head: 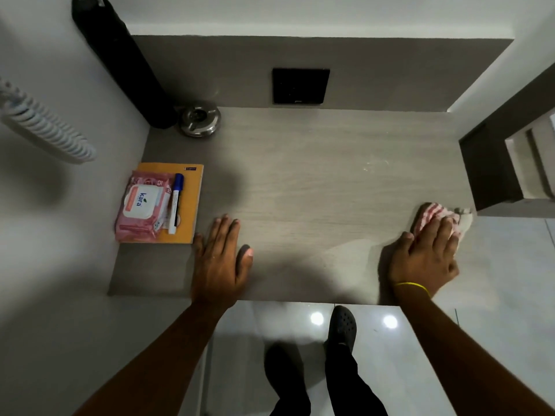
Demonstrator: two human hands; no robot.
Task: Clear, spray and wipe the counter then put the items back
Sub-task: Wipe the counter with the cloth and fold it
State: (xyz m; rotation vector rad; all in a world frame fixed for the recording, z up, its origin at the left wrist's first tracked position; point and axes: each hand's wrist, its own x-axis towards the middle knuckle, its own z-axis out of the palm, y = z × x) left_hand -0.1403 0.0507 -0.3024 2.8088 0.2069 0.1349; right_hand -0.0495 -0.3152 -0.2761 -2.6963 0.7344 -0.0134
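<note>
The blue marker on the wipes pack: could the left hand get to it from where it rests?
Probably yes. The left hand lies flat and empty on the counter, just beside the orange notebook carrying the marker, with nothing between them.

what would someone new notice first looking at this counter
Probably the right hand pressing a pink striped cloth flat near the counter's right edge, while the left hand lies open at the front. Next, the bright stack at the left edge: a wipes pack and a marker on an orange notebook.
</note>
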